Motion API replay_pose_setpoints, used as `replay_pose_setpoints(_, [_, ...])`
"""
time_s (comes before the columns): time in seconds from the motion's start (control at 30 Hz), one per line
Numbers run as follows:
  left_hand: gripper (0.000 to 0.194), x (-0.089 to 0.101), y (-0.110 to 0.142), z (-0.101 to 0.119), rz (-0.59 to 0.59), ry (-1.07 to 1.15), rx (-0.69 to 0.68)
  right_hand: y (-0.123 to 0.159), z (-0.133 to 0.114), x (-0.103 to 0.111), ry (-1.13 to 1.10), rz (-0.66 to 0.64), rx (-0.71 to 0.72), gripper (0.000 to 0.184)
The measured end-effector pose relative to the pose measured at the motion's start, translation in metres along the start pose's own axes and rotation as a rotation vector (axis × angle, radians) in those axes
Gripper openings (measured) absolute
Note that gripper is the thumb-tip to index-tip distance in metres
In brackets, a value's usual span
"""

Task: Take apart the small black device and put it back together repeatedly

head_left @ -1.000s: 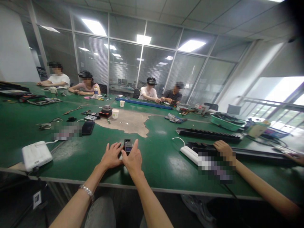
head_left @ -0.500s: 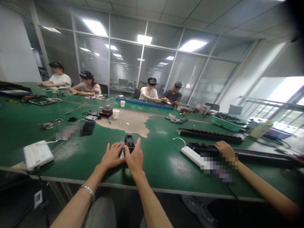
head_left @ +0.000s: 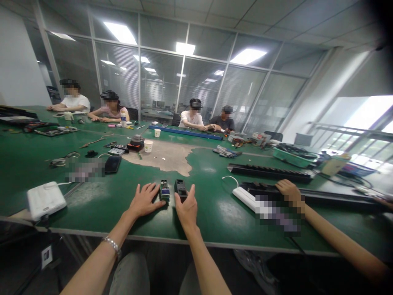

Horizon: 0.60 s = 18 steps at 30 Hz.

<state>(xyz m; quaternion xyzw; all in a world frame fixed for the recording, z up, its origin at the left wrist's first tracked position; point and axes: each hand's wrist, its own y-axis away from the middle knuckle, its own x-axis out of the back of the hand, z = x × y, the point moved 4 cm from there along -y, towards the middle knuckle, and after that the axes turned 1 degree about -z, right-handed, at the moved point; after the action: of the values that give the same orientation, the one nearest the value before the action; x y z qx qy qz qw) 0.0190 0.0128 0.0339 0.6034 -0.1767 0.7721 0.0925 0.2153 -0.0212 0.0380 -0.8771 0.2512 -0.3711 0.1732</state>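
Observation:
A small green circuit board with a blue display (head_left: 165,191) rests on the green table in front of me. Beside it, on its left, lies my left hand (head_left: 145,200), fingers spread and the thumb touching the board's near left edge. My right hand (head_left: 186,207) grips a black plastic housing (head_left: 180,187) between thumb and fingers, just right of the board. The housing has cut-outs in its face and is apart from the board. My right palm hides its lower part.
On the left are a white box (head_left: 46,200) and a black phone (head_left: 113,164). A paper cup (head_left: 148,146) stands farther back. To the right, a co-worker's hand (head_left: 290,192) rests by a white power strip (head_left: 245,198) and long black rails (head_left: 270,173). Other people sit across the table.
The black housing has come up off the circuit board in my right hand and moved right, uncovering the board and its display. My left hand has stayed nearly in place.

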Motion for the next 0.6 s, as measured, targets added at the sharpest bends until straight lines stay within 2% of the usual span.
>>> replay_pose_setpoints(0.27, [0.081, -0.0018, 0.0004, 0.0002, 0.014, -0.017, -0.004, 0.0055, 0.0011, -0.0039, 0.074, -0.005, 0.05, 0.084])
replay_pose_setpoints(0.6, [0.079, -0.0005, 0.0015, -0.0002, 0.001, -0.002, 0.001, 0.0056, 0.0023, -0.0007, 0.027, 0.021, 0.091, 0.084])
